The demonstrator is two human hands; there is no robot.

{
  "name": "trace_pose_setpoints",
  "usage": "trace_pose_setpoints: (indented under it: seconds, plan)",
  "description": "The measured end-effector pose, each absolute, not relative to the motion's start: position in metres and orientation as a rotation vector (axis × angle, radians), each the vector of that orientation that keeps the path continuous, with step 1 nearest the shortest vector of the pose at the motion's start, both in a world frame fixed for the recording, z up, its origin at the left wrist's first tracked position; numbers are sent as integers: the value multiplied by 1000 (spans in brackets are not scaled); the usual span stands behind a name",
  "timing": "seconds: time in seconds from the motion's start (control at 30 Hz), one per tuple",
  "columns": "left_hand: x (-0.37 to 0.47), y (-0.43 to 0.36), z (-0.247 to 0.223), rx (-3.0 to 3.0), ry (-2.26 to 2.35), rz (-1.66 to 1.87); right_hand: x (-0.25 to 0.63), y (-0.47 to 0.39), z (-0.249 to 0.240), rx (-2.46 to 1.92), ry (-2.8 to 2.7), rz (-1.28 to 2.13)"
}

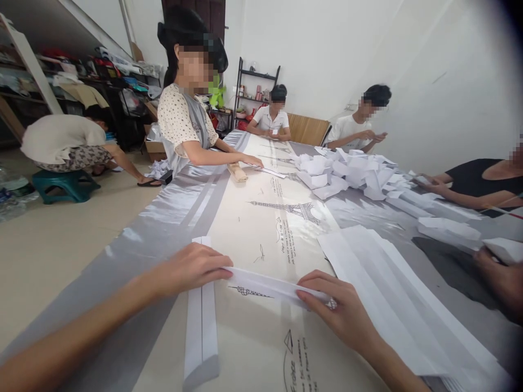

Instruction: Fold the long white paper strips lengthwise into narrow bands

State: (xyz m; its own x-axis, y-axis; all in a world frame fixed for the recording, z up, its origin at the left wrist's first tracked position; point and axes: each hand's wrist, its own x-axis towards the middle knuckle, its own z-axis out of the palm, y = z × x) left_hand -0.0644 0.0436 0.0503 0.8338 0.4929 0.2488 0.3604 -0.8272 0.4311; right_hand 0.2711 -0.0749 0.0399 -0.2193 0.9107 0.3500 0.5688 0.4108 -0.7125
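A narrow folded strip of white paper (pixel 265 284) is stretched between my two hands, just above the patterned tablecloth (pixel 241 239). My left hand (pixel 200 265) pinches its left end between thumb and fingers. At the other end, my right hand (pixel 333 294) grips the strip with the thumb below and the fingers on top. Under my left hand lies a folded white paper piece (pixel 202 332) with a lengthwise crease. Flat white sheets (pixel 392 294) are fanned out to the right of my right hand.
A heap of folded white paper (pixel 351 171) covers the table's far right. A person (pixel 188 120) stands at the left edge, hands on paper beside a beige block (pixel 237 172). Others sit around the table, and someone crouches on a green stool (pixel 65 185).
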Motion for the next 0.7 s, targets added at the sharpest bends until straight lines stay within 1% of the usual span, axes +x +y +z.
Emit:
trace_pose_setpoints:
  seconds: [0.1, 0.23, 0.33, 0.47, 0.6, 0.7]
  plan:
    - [-69, 48, 62, 2399, 665, 399, 273, -73, 44, -1377, -1833, 721]
    - [-74, 55, 69, 1951, 690, 385, 278, -69, 48, -1516, -1705, 1027]
    - [-76, 60, 66, 1734, 732, 321, 281, -68, 47, -1488, -1711, 1096]
    - [-75, 60, 62, 1696, 760, 248, 281, -71, 45, -1430, -1811, 1159]
    - [-73, 58, 61, 1757, 766, 239, 281, -74, 42, -1421, -1839, 1273]
    - [-70, 56, 58, 1730, 782, 286, 282, -74, 41, -1429, -1847, 1286]
